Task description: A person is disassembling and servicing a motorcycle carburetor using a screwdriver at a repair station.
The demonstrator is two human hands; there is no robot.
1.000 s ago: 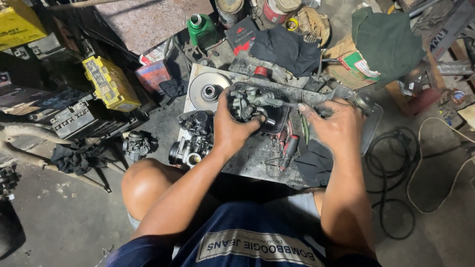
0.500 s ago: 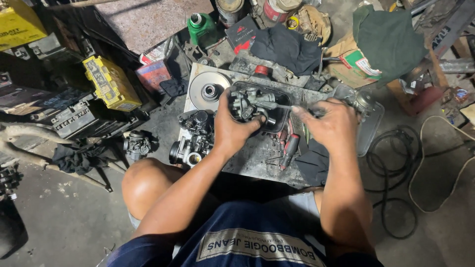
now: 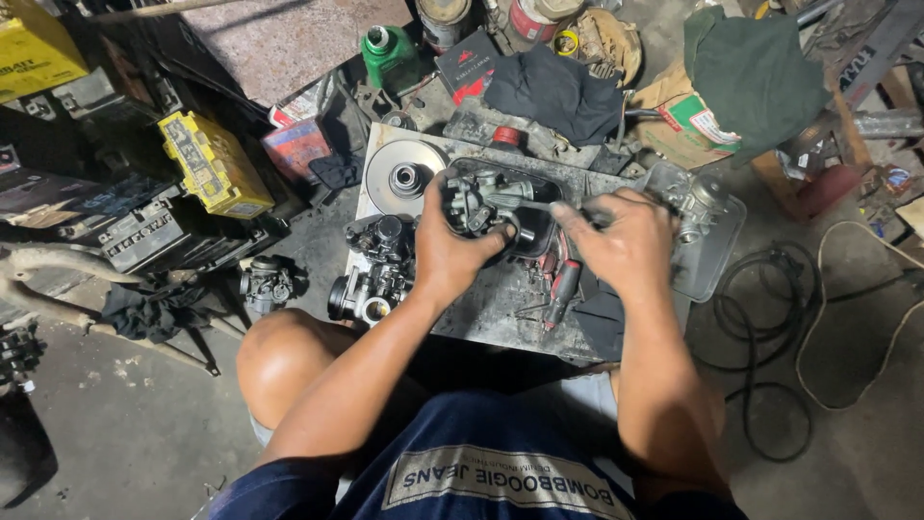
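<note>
Fingers (image 3: 435, 214) of the left hand (image 3: 452, 252) are clenched around a grey carburetor (image 3: 481, 199), held above a black tray (image 3: 535, 229) on the metal desk (image 3: 481, 313). Right hand (image 3: 621, 246) grasps a thin tool (image 3: 558, 206) — its tip meets the carburetor. Largest nearby is the dark cloth (image 3: 558, 91), then the round pulley disc (image 3: 402, 176) at the desk's far left, a second carburetor (image 3: 371, 289) — just beside the left wrist — and a red-handled screwdriver (image 3: 561, 289).
</note>
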